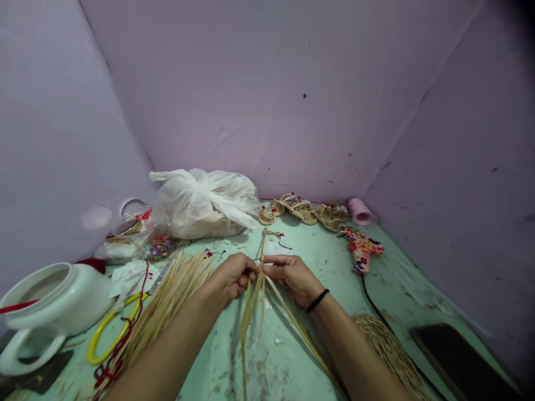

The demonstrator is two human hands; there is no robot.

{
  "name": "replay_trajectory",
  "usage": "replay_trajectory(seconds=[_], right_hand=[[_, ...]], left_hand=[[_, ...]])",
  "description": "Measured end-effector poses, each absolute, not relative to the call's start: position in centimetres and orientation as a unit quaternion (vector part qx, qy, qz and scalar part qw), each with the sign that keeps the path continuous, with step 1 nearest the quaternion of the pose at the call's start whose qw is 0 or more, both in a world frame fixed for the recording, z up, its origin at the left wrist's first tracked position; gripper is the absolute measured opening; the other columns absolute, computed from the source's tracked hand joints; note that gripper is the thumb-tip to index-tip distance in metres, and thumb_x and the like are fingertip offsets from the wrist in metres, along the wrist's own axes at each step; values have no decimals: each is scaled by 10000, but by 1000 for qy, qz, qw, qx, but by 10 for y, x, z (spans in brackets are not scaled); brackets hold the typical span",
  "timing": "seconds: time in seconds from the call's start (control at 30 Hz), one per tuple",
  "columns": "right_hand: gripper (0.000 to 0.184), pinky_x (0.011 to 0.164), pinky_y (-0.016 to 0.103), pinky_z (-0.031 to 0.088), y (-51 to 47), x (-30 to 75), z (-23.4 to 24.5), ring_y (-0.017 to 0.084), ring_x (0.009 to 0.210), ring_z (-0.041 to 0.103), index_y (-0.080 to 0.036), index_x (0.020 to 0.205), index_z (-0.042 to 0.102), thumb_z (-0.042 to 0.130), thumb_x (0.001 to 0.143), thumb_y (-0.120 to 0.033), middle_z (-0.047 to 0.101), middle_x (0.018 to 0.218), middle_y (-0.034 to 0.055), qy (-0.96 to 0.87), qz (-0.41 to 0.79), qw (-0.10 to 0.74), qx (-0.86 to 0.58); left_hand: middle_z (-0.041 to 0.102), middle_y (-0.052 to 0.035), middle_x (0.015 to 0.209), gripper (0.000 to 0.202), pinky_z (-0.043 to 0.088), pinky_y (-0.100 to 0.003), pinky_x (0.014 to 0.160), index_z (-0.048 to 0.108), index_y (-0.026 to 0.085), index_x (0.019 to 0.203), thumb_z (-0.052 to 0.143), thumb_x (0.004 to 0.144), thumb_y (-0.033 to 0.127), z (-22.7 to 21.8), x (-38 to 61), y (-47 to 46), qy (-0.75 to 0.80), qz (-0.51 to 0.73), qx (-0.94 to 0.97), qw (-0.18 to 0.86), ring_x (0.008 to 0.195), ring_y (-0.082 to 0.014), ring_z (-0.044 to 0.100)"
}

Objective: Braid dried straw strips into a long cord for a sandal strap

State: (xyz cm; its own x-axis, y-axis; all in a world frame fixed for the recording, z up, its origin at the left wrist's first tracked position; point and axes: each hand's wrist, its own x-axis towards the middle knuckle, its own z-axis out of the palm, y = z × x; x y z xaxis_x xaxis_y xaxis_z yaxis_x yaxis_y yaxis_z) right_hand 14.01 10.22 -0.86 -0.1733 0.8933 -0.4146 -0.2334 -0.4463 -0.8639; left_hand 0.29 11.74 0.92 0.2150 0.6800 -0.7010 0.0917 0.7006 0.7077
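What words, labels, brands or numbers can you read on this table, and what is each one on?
No text here can be read.
On the packet with red print beside the plastic bag: too blurred to read.
On the patterned tool: coloured patches only, no letters visible.
On the white jug: no marking visible.
On the straw strips pinched by the left hand and right hand: none.
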Motion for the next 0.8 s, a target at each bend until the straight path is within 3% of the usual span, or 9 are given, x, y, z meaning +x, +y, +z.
replay_trajectory(seconds=[0.2, 0.33, 0.53, 0.67, 0.8], right_hand=[[359, 465, 213, 369, 103, 144, -7, 87, 453, 509, -116, 753, 661, 748, 412, -186, 607, 524, 4, -324, 714, 383, -489], [213, 424, 198, 321, 102, 145, -4, 63, 411, 453, -108, 611, 646, 729, 437, -198, 574, 471, -3, -348, 720, 352, -486], [118, 363, 194, 147, 103, 143, -6, 23, 314, 274, -123, 489, 565, 676, 467, -154, 419, 312, -67, -395, 656, 349, -541], [86, 370, 202, 145, 105, 142, -9, 26, 319, 273, -131, 488, 549, 631, 481, -110, 425, 322, -68, -403, 632, 358, -557], [85, 372, 197, 177, 105, 139, -10, 28, 328, 293, -128, 480, 543, 622, 478, -97, 438, 333, -64, -407, 613, 359, -574]], left_hand=[[345, 57, 368, 85, 5, -163, 327, 398, 135, 475, 465, 518, 163, 10, 2, 120, 543, 156, 316, 762, 281, 5, 136], [300, 67, 322, 137, 37, -179, 315, 359, 156, 426, 472, 502, 137, 10, 2, 118, 572, 171, 389, 702, 265, -9, 156], [314, 69, 325, 177, 89, -198, 323, 400, 155, 423, 548, 509, 198, 10, -2, 116, 577, 186, 490, 627, 281, -26, 208], [328, 69, 341, 158, 107, -200, 332, 443, 150, 454, 556, 529, 230, 17, -7, 117, 566, 170, 546, 593, 301, -27, 212], [392, 46, 347, 36, 187, -192, 332, 518, 130, 510, 529, 514, 164, 25, -4, 115, 595, 162, 552, 561, 308, -52, 298]])
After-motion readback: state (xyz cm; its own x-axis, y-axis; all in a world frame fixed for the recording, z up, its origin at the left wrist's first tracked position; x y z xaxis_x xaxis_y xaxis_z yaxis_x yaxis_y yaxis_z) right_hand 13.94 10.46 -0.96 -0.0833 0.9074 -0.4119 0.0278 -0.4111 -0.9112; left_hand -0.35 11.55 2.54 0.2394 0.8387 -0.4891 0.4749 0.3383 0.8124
